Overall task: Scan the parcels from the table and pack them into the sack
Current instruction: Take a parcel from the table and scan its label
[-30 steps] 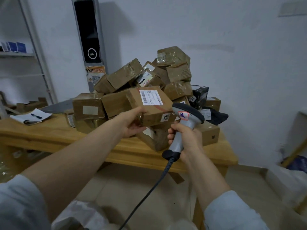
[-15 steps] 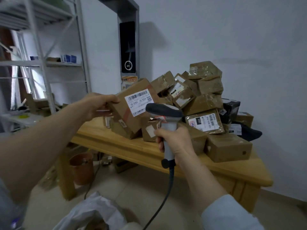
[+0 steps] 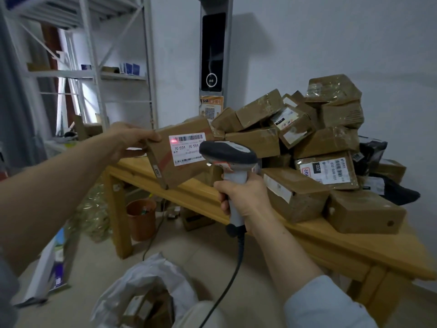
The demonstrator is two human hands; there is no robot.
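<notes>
- Left hand (image 3: 132, 140) pinches the box (image 3: 182, 162) by its nine o'clock end, label facing the scanner (image 3: 228, 157).
- Right hand (image 3: 246, 200) wraps the scanner's handle.
- Sack (image 3: 146, 287) gapes at six o'clock below the box, left hand nearer.

Can't read small print on label (image 3: 186, 147), nor see its right edge behind scanner (image 3: 228, 152). Can't make out sack (image 3: 142, 285) contents; cropped at bottom.
</notes>
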